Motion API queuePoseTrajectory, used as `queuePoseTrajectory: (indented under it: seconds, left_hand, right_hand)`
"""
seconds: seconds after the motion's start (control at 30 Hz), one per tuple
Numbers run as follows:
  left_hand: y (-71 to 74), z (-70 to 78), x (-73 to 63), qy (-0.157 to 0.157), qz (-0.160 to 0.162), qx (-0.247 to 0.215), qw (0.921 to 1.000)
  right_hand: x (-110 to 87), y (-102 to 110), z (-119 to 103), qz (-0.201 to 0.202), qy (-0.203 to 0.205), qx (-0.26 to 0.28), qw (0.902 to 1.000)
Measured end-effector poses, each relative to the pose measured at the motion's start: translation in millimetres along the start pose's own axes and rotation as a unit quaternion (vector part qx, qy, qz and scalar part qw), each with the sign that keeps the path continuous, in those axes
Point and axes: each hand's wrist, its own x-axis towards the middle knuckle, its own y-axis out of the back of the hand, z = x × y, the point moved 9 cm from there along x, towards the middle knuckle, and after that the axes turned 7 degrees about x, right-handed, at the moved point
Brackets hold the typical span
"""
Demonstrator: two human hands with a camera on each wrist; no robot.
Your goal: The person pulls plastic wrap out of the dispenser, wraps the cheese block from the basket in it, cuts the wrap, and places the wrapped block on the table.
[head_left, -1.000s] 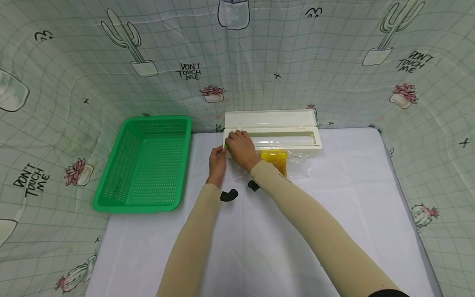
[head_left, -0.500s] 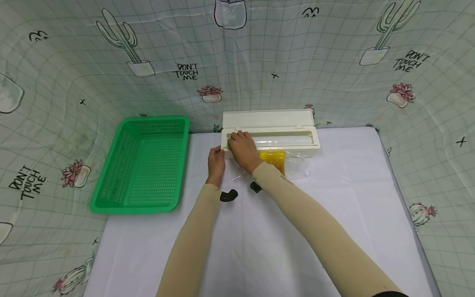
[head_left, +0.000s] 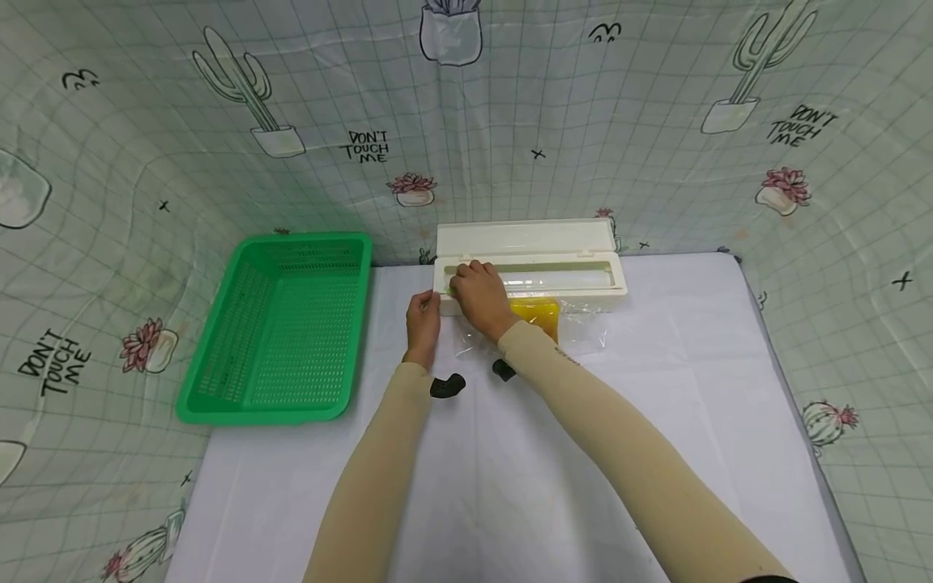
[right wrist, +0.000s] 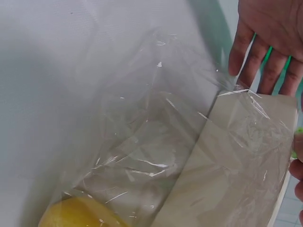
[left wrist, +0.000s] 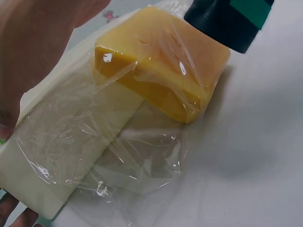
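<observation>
A long white cling film dispenser stands at the back middle of the table, its lid raised. Clear cling film hangs over its front and covers a yellow block lying before it. My right hand bends over the dispenser's left end and pinches a small green slide cutter at the front edge, mostly hidden by the fingers. My left hand touches the left end; in the right wrist view its fingers lie straight against that end.
A green perforated basket stands to the left on the white-covered table. Black wrist cameras stick out from both wrists, near the film. A patterned cloth rises close behind the dispenser.
My right hand has shifted slightly rightward along the dispenser's front edge with the green slide cutter. The left hand keeps its place at the end. The head view has tilted a little.
</observation>
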Motion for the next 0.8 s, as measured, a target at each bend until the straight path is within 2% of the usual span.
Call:
queuePoseTrajectory:
  seconds: [0.13, 0.4, 0.8]
  left_hand:
    - [0.3, -1.0, -0.6, -0.009, 0.010, -0.007, 0.9999]
    - [0.7, 9.4, -2.4, -0.081, 0.021, 0.001, 0.9965]
    - [5.1, 14.1, -0.9, -0.093, 0.050, 0.017, 0.9942]
  right_hand:
    - [-1.5, -3, 1, -0.002, 0.000, -0.006, 1.0000]
    - [-4.6, 1, 2, 0.009, 0.001, -0.005, 0.9999]
    - [-5.3, 4, 9, 0.009, 0.003, -0.014, 0.9999]
